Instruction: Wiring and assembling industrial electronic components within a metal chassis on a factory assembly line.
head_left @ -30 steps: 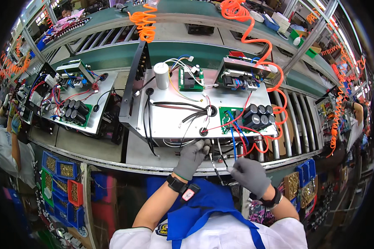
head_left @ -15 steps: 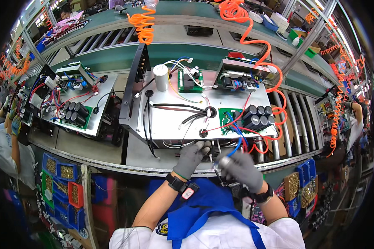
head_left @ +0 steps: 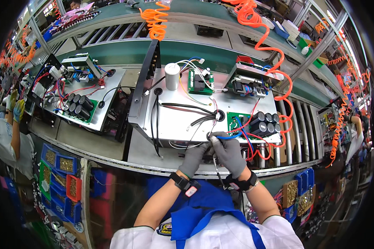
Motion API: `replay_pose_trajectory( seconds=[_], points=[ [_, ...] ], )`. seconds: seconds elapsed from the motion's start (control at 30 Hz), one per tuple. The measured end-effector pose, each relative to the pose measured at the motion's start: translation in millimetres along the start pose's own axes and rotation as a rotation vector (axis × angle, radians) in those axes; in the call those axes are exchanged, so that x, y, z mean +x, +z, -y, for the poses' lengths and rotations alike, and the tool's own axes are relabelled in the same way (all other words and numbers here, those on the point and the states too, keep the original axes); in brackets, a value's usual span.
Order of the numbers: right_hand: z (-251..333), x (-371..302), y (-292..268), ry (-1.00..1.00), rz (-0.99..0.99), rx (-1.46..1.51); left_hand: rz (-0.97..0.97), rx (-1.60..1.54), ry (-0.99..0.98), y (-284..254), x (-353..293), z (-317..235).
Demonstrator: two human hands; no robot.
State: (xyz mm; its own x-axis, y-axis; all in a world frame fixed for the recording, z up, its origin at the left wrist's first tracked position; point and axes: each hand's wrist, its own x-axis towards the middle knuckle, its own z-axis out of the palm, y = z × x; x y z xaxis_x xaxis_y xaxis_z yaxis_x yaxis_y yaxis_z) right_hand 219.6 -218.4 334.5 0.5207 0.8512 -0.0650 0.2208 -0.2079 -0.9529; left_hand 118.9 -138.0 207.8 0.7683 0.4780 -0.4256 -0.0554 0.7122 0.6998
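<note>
A silver metal chassis [head_left: 178,124] carrying circuit boards lies in front of me. At its front edge my right hand [head_left: 229,154], in a grey glove, pinches a blue cable [head_left: 232,136] beside a round grommet hole in the plate. My left hand [head_left: 194,159], also gloved, is against the front side just below that edge; its fingertips are hidden by the chassis and the right hand. Near my hands stand a group of black capacitors [head_left: 265,124] and a green circuit board [head_left: 235,120]. Black cables [head_left: 187,106] come out of another hole further back.
Coiled orange air hoses [head_left: 286,83] hang at the right, close to the chassis. Another wired chassis [head_left: 91,93] sits at the left, near a co-worker's gloved hands [head_left: 17,108]. Metal rollers [head_left: 297,133] run to the right. Screw bins [head_left: 66,164] stand at lower left.
My right hand has moved left and up to the chassis edge, bringing the blue cable to the grommet hole. My left hand remains by the front edge. The whole view has shifted slightly.
</note>
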Motion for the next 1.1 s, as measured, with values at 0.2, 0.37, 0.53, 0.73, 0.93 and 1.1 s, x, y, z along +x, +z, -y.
replay_pose_trajectory(
  seconds=[0.2,0.37,0.53,0.73,0.93,1.1],
  points=[
    [9.3,-35.8,-14.2,-0.269,-0.156,-0.319,-0.222,0.199,0.021,-31.4,-7.2,8.9],
    [-1.6,-67.5,-33.9,-0.089,-0.212,-0.349,-0.237,0.445,-0.028,-56.6,-20.2,3.2],
    [4.7,-87.1,-43.3,-0.240,-0.364,-0.431,-0.188,0.600,0.009,-43.8,-39.1,-13.4],
    [29.6,-53.3,-81.2,-0.410,-0.357,-0.939,-0.093,0.705,-0.205,-41.1,-92.0,-29.0],
    [30.2,12.7,-106.7,-0.337,-0.074,-1.355,0.076,0.698,-0.176,-18.9,-93.4,-30.2],
    [38.0,13.9,-114.8,-0.386,-0.095,-1.293,0.088,0.997,0.454,40.2,-90.6,-47.7]
  ],
)
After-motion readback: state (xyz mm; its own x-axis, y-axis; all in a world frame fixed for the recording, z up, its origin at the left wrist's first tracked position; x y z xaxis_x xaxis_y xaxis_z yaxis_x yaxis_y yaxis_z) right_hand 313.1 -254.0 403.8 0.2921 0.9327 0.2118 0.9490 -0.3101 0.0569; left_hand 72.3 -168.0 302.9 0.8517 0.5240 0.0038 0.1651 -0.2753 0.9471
